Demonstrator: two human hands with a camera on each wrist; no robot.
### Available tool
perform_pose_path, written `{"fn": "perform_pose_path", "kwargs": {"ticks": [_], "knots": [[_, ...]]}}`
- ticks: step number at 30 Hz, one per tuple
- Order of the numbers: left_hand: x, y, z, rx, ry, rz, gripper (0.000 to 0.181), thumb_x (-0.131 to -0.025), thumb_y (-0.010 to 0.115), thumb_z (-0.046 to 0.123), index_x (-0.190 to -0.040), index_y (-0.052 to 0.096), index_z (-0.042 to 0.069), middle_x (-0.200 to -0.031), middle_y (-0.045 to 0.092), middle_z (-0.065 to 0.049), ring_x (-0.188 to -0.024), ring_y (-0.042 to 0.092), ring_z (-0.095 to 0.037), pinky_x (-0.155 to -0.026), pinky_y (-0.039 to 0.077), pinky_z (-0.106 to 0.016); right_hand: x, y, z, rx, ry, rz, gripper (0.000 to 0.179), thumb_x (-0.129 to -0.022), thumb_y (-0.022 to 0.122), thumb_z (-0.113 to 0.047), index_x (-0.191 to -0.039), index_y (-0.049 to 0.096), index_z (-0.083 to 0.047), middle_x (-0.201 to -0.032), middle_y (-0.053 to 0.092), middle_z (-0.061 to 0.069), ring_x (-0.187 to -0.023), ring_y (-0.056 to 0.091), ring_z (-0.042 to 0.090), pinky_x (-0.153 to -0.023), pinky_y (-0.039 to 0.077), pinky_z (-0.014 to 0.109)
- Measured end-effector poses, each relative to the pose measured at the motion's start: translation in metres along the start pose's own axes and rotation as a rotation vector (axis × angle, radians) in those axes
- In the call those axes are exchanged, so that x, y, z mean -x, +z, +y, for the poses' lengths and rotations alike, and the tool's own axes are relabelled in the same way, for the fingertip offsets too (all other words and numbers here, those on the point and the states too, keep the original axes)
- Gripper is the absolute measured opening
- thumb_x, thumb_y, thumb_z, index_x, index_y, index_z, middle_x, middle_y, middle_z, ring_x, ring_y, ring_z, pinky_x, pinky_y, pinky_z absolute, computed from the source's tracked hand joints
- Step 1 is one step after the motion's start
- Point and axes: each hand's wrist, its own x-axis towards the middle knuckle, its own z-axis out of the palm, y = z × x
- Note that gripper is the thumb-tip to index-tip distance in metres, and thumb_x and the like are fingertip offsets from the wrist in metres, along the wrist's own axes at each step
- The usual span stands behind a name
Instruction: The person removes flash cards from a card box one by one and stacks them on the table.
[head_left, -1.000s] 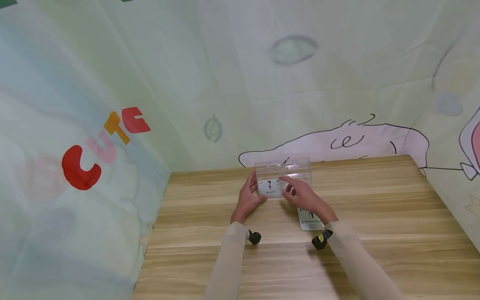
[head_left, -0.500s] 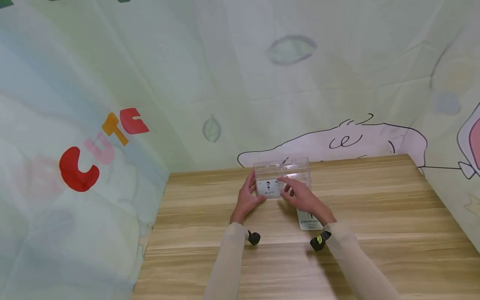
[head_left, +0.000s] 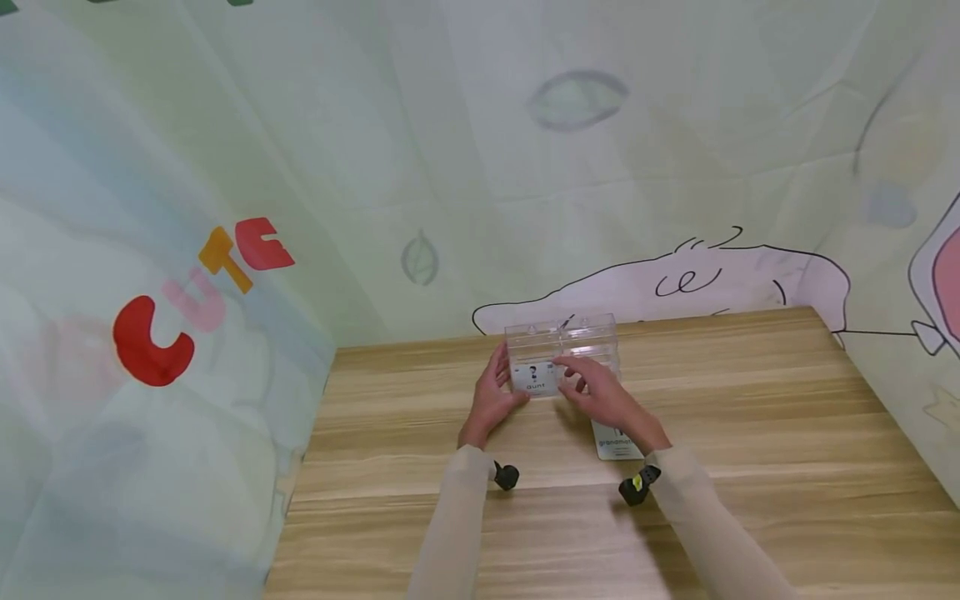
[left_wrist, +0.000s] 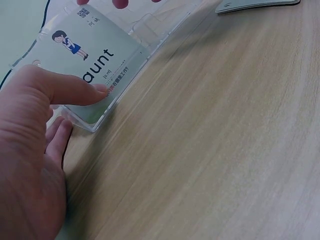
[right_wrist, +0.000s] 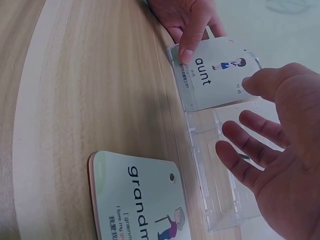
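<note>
A clear plastic box (head_left: 588,340) with compartments stands near the table's back edge. In its left part sits a flashcard (head_left: 534,377) printed "aunt" with a small drawn figure. My left hand (head_left: 491,402) grips the box's left end, its thumb (left_wrist: 82,92) pressed on the card's lower edge in the left wrist view. One fingertip of my right hand (head_left: 606,397) touches the card's upper right corner; the other fingers hang loosely bent over the box's right part. Below that hand lies a small stack of cards (right_wrist: 142,195) topped by one reading "grandm...", partly cut off.
The wooden table (head_left: 555,533) runs back to a printed cloth wall (head_left: 450,167). Another cloth with coloured letters hangs along the left side. A black wrist camera (head_left: 634,490) is strapped by the right sleeve, another (head_left: 506,477) by the left.
The "aunt" card sits slightly lower and looks more tilted in the box. Both hands keep nearly the same pose; the head view has shifted slightly.
</note>
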Motion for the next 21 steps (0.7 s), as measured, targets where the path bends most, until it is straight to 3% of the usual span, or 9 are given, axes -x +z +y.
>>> {"fn": "perform_pose_path", "kwargs": {"ticks": [6,21], "knots": [[-0.0002,-0.0004,0.0003,0.011,0.002,-0.007,0.108,-0.076,0.081,-0.012,-0.165,0.027,0.016,-0.164,0.038,-0.012,-0.144,0.046,-0.034,-0.118,0.042,-0.043,0.0014,0.0014,0.0005,0.013,0.005,0.012,0.049,-0.100,0.068,-0.012,-0.147,0.056,-0.008,-0.140,0.060,0.014,-0.091,0.064,0.018,-0.076,0.059,0.031],[-0.0007,-0.0013,-0.0019,0.024,0.021,-0.008,0.106,-0.076,0.082,-0.011,-0.164,0.028,0.014,-0.164,0.038,-0.014,-0.143,0.046,-0.035,-0.118,0.042,-0.044,-0.0006,0.0011,-0.0016,-0.016,-0.001,-0.012,0.049,-0.100,0.066,-0.010,-0.148,0.054,-0.006,-0.137,0.063,0.016,-0.094,0.065,0.020,-0.080,0.060,0.035]]}}
